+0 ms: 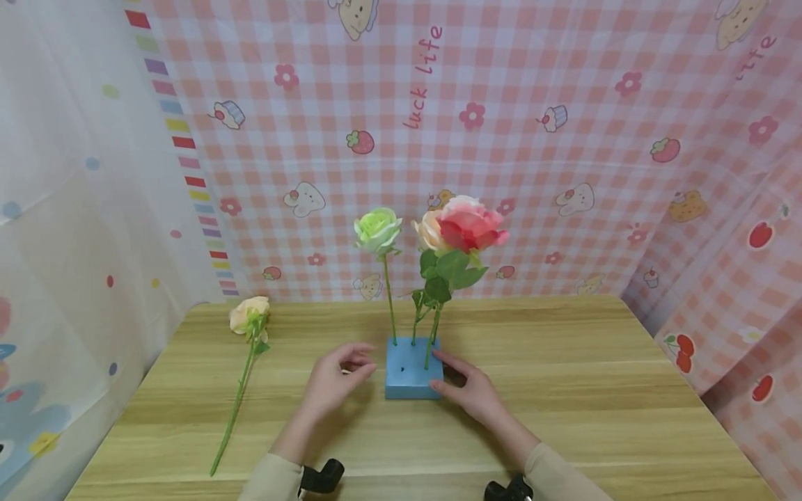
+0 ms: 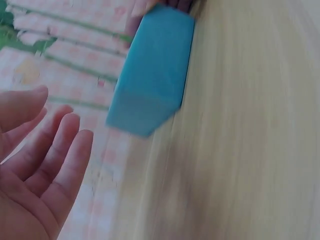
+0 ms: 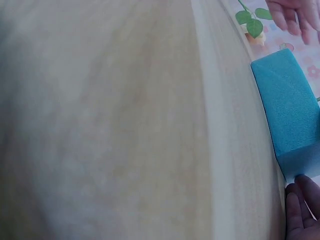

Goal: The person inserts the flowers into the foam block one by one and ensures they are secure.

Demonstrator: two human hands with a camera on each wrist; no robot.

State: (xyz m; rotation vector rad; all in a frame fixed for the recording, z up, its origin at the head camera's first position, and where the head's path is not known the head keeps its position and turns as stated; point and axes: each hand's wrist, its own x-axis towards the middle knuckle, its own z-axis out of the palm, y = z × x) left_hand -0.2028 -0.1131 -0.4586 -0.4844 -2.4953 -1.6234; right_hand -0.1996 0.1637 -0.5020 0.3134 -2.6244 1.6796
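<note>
A light blue foam block (image 1: 410,383) sits on the table with several artificial roses standing in it: a green rose (image 1: 379,231), a peach rose (image 1: 430,231) and a pink-red rose (image 1: 471,226) among them. One small hole shows at its front left. My left hand (image 1: 341,376) hovers left of the block, fingers relaxed and apart from it, holding nothing; the left wrist view shows its palm and loosely bent fingers. My right hand (image 1: 470,390) touches the block's right side with thumb and forefinger extended. In the right wrist view its fingertips (image 3: 300,182) meet the block's end.
Another peach rose (image 1: 250,315) lies on the wooden table (image 1: 583,390) at the left, its long stem pointing to the front. A pink checked cloth (image 1: 526,160) hangs behind the table and along the right, with a white patterned cloth (image 1: 75,209) on the left.
</note>
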